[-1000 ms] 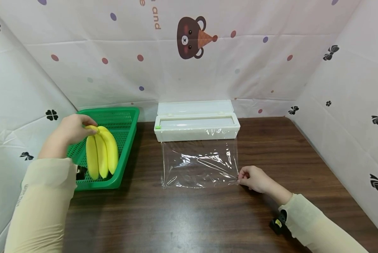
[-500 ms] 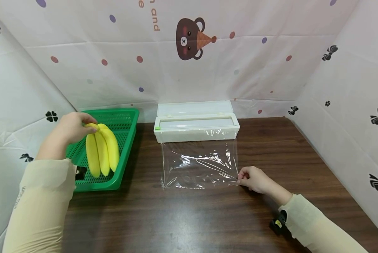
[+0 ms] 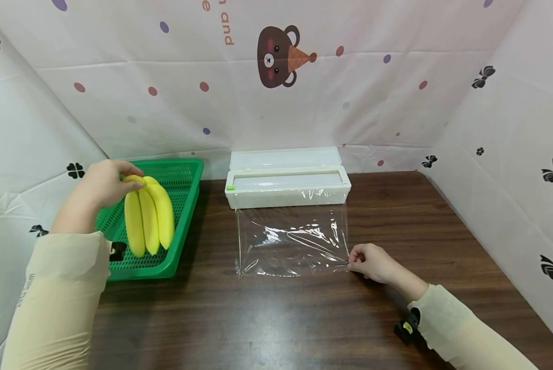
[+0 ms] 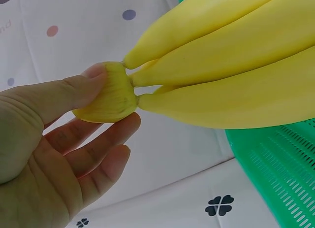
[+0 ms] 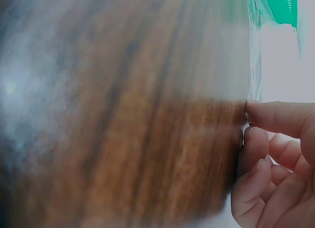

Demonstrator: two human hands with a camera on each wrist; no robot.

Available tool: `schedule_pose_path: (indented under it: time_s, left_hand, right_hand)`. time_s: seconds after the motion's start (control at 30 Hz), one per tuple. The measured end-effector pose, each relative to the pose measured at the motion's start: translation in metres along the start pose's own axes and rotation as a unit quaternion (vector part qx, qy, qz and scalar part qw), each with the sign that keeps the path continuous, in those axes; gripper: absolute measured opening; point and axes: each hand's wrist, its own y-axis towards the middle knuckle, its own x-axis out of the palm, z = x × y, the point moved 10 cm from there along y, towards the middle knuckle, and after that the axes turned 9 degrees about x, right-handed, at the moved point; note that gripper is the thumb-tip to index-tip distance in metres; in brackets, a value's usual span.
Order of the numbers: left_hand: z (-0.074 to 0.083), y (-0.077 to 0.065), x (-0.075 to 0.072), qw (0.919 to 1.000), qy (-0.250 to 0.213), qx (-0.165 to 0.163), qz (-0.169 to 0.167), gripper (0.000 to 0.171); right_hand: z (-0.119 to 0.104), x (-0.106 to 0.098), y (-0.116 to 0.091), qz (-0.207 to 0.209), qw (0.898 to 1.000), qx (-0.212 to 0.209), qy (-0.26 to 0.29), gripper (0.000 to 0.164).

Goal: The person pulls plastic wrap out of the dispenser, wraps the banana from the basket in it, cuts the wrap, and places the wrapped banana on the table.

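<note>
A bunch of yellow bananas (image 3: 149, 218) hangs from my left hand (image 3: 101, 186), which pinches it by the stem end over the green basket. In the left wrist view the thumb lies on the stem cap (image 4: 110, 92), with fingers beneath it. My right hand (image 3: 373, 263) pinches the near right corner of a sheet of clear cling film (image 3: 294, 241). That sheet stretches from the front of a white cling film dispenser (image 3: 287, 196), whose lid stands raised at the back. In the right wrist view thumb and forefinger of the right hand (image 5: 275, 154) meet at the film's edge.
The green plastic basket (image 3: 190, 205) stands at the left of the brown wooden table (image 3: 267, 318). Printed white sheeting (image 3: 373, 108) rises behind and along both sides. A small green slider (image 3: 230, 187) sits at the dispenser's left end.
My left hand has raised the bananas slightly and shifted them a little to the left within the basket's outline. The right hand and the film have stayed in place.
</note>
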Motion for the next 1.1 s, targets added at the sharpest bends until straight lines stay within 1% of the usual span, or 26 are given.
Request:
schedule_pose_path:
  time_s: [0.37, 0.67, 1.1]
  left_hand:
    - [0.008, -0.002, -0.011, 0.9997, 0.01, 0.007, 0.02, 0.035]
    - [0.014, -0.003, -0.015, 0.9994, 0.02, 0.011, 0.025, 0.035]
    - [0.02, -0.004, -0.023, 0.9978, 0.026, 0.031, 0.052, 0.036]
  right_hand:
    - [0.0, 0.0, 0.0, 0.0, 1.0, -0.004, 0.005, 0.011]
    - [0.001, 0.001, 0.0, -0.001, 1.0, -0.004, 0.007, 0.012]
    - [0.001, 0.001, 0.001, 0.004, 1.0, -0.006, 0.001, 0.013]
